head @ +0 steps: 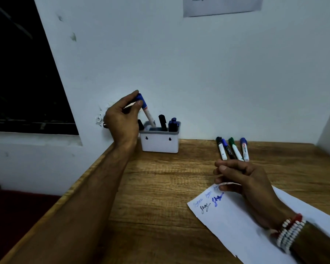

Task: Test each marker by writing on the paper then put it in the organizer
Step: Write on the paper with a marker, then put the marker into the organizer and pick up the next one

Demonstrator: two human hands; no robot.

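Over the organizer (160, 143): left hand (122, 119) is holding the blue-capped marker (146, 109) tilted, lower end dipping in at the rim.
Thumb and fingertips are pinching the cap end, likely so the barrel is hanging free to slot in beside the markers standing inside (163, 122). Right hand (244, 180) is resting loosely curled on the paper (246, 225), gripping nothing visible, probably pinning the sheet. Four markers (232, 149) are lying just beyond it on the table (160, 187), presumably waiting for testing.

Likely an office mailing corner: a wall notice (222, 5) reading "mailing area" hangs above a wooden counter (160, 187), with a marker organizer (159, 142) at its back edge.
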